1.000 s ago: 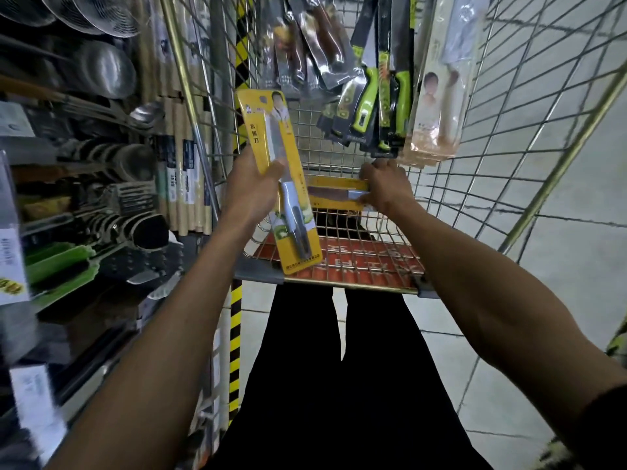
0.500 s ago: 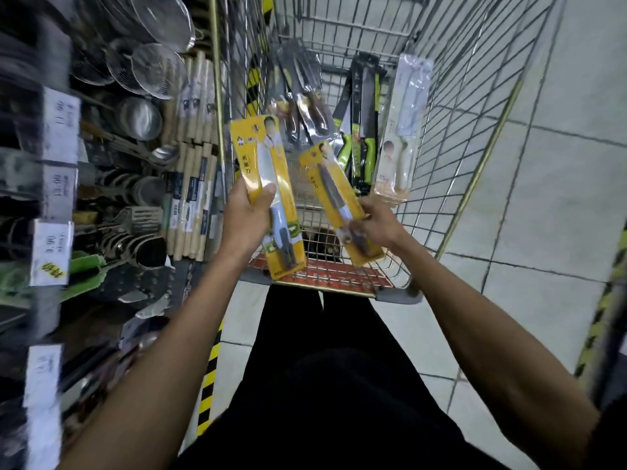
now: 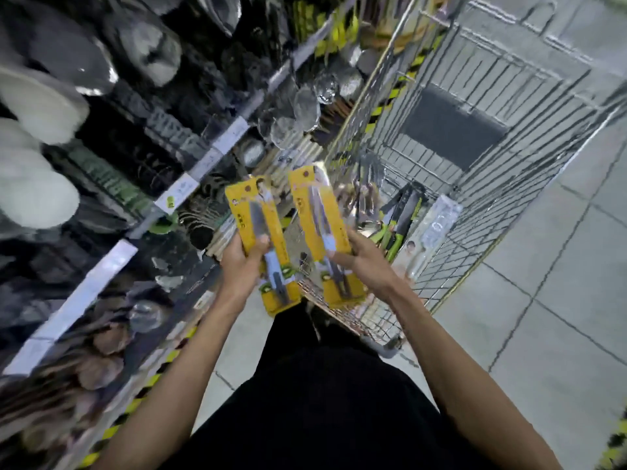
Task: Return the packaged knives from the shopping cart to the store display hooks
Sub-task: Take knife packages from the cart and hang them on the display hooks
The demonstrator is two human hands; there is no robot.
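Because hooks come next, our left hand (image 3: 242, 266) grips one yellow pack (image 3: 252, 215), our right hand (image 3: 364, 262) the other pack (image 3: 317, 205) (hang-ends up).

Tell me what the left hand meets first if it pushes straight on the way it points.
Likely the metal strainers on the shelf display, beyond the yellow knife pack the left hand holds; depth is unclear.
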